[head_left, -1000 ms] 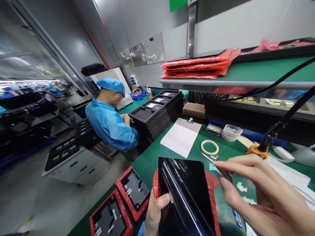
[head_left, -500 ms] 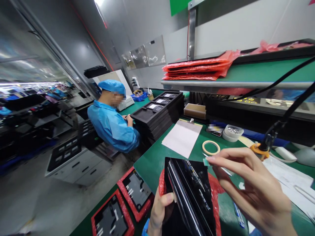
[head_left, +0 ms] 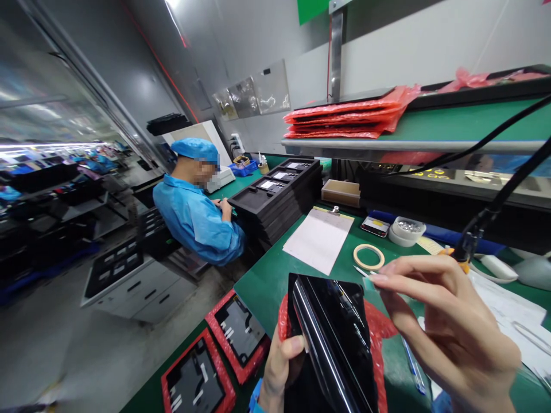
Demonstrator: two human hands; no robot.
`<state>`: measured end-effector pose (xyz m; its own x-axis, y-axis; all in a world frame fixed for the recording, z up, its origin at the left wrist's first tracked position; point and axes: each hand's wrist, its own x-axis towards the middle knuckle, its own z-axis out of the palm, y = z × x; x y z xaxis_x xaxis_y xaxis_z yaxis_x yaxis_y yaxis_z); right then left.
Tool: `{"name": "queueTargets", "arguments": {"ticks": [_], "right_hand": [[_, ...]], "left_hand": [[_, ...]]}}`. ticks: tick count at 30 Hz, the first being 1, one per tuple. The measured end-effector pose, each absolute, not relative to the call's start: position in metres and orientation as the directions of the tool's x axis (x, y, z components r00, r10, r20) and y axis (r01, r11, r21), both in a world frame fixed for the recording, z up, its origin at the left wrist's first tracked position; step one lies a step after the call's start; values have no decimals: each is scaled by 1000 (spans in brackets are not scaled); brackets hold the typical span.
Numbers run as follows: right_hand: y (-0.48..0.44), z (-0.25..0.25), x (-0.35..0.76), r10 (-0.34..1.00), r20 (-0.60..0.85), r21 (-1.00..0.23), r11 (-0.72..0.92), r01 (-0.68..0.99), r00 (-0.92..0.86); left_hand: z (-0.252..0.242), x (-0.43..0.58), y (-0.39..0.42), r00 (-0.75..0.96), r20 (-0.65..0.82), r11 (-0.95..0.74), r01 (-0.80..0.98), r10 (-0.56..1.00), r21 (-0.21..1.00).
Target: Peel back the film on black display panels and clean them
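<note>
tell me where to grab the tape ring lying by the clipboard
Pinch the tape ring by its wall from above at its far side, one fingertip in the hole, thumb outside. It lies flat on the green mat, hole up, so only the thin wall offers grip; tweezer tips and the right hand, pinching a green tab, crowd its near edge.

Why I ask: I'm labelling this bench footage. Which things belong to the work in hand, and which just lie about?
In hand: black panel, gripped by the left hand; small green tab, pinched by the right hand; red bag under the panel.
Lying about: tape ring, clipboard, stack of black trays, pen, cardboard box.
</note>
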<state>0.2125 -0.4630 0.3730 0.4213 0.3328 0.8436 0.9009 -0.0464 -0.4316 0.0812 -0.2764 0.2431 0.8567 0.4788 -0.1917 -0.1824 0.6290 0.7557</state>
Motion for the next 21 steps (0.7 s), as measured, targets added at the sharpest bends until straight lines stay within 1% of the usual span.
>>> {"name": "queueTargets", "arguments": {"ticks": [2,4,8,11,13,17,21], "right_hand": [[-460,372,213,355,846,-421,-13,907,398],[-457,371,212,347,851,-422,4,906,395],[-455,368,210,248,844,-493,12,870,475],[-455,369,209,274,845,-492,60,869,460],[-456,370,210,282,854,-467,48,883,436],[-457,370,211,210,859,-476,-7,880,466],[-459,369,210,282,849,-473,28,880,447]], "left_hand": [[242,83,-276,864,-162,636,-212,477,742],[244,85,-277,872,-149,647,-221,467,730],[257,86,-284,851,-197,659,-210,487,722],[265,84,-287,828,-226,628,-183,513,756],[266,82,-287,822,-245,615,-154,514,773],[263,81,-286,808,-278,629,-142,520,764],[265,83,-287,813,-273,650,-161,514,743]]}}
